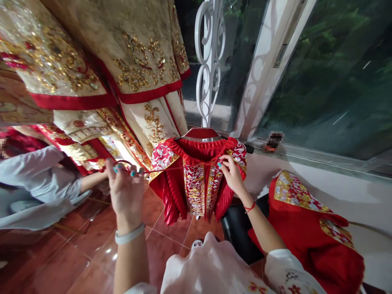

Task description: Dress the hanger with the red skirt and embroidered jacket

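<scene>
A red garment (194,188) with gold and silver embroidery and a gathered top edge hangs on a hanger (200,133) in front of me. My left hand (127,188), to the left of it, is closed on a thin red cord (165,170). The cord runs taut from those fingers across to the garment's front, with a loop curling above the hand. My right hand (231,173) pinches at the gathered edge on the right of the front opening. Whether its fingertips grip the cord or the cloth is hard to make out.
Cream and gold embroidered garments (147,65) with red hems hang at the left. Beyond the hanger stands a white scrolled metal rack (208,61) by dark windows (330,81). Another red embroidered garment (309,228) lies at the right near a black seat (240,224). Someone's pale sleeve (36,171) is at the left.
</scene>
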The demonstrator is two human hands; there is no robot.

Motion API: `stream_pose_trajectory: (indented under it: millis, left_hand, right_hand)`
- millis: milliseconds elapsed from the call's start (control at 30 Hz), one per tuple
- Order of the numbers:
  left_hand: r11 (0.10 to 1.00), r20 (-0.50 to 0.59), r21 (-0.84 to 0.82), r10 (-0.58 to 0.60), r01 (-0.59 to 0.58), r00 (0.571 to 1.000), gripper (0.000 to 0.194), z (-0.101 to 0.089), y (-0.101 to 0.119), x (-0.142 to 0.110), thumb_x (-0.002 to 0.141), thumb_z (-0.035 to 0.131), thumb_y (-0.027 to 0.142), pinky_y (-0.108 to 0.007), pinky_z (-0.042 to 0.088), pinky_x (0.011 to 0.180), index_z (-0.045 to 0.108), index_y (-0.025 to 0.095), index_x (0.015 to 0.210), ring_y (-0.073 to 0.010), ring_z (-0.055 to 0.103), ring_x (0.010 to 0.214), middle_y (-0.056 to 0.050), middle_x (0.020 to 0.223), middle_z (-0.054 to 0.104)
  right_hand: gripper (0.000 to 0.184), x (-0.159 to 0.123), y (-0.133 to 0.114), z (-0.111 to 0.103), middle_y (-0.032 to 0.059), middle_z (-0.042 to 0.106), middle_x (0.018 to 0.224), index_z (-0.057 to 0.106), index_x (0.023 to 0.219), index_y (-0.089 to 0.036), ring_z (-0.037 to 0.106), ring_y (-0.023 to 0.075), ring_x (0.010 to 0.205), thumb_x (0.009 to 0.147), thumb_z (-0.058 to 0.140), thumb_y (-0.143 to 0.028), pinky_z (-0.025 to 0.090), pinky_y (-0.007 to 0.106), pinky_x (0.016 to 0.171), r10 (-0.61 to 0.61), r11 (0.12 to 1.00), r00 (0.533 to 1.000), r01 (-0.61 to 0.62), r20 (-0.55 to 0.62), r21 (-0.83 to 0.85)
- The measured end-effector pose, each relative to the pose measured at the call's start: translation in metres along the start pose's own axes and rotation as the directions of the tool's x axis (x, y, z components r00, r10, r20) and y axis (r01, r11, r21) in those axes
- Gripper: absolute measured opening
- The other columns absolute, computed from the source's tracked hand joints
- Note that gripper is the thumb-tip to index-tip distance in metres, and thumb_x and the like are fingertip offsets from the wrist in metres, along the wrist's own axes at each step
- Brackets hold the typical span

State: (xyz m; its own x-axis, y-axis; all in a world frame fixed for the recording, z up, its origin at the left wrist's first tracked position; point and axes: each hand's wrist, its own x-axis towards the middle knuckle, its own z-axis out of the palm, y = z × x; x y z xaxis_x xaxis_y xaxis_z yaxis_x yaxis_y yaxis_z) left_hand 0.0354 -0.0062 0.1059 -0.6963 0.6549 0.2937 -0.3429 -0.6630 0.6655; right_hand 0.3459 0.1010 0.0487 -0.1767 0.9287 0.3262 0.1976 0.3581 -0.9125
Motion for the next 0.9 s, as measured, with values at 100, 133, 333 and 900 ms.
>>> stream_pose_trajectory:
  millis: [100,133,333,900]
  left_hand:
    - [0.997,-0.073,-0.055,0.047,-0.051,0.996,0.033,-0.031,-0.001,0.021,0.081,0.074,0.012,-0.017,0.053,0.068,0.067,0.036,0.102,-0.0055,0.055,0.066,0.014,0.085,0.067]
    - [0.997,-0.097,-0.045,0.053,-0.058,0.994,0.033,-0.041,-0.006,0.024,0.08,0.073,0.01,-0.016,0.052,0.067,0.067,0.034,0.102,-0.0045,0.053,0.064,0.014,0.083,0.065]
    - [0.887,-0.212,0.339,-0.254,0.315,0.944,0.017,-0.08,-0.062,-0.004,0.078,0.071,0.017,-0.021,0.05,0.065,0.065,0.019,0.094,-0.0091,0.056,0.064,0.004,0.077,0.06]
    - [0.328,0.468,0.838,-0.018,-0.437,0.884,0.016,0.065,-0.153,-0.044,0.094,0.05,0.028,-0.045,0.043,0.091,0.063,0.02,0.1,-0.03,0.056,0.1,-0.013,0.107,0.061]
  right_hand:
    - [0.032,0.015,-0.007,-0.017,0.0105,0.064,0.125,0.053,0.125,-0.025,0.066,0.0244,0.103,0.096,0.05,-0.039,0.05,0.04,0.094,-0.11,0.99,0.988,0.099,-0.111,-0.103]
    - [0.035,0.019,-0.009,-0.019,0.0108,0.065,0.126,0.053,0.129,-0.025,0.066,0.0243,0.102,0.097,0.048,-0.038,0.05,0.041,0.095,-0.139,0.985,0.981,0.123,-0.137,-0.121]
    - [0.041,0.025,-0.008,-0.019,0.0068,0.069,0.131,0.063,0.133,-0.027,0.065,0.0247,0.116,0.1,0.039,-0.033,0.048,0.041,0.104,-0.172,0.949,0.985,0.159,-0.024,-0.273]
    - [0.032,0.023,-0.012,-0.018,0.0063,0.071,0.097,0.071,0.113,-0.024,0.063,0.0234,0.088,0.097,0.046,-0.037,0.048,0.035,0.083,-0.118,0.975,0.992,0.124,0.042,-0.183]
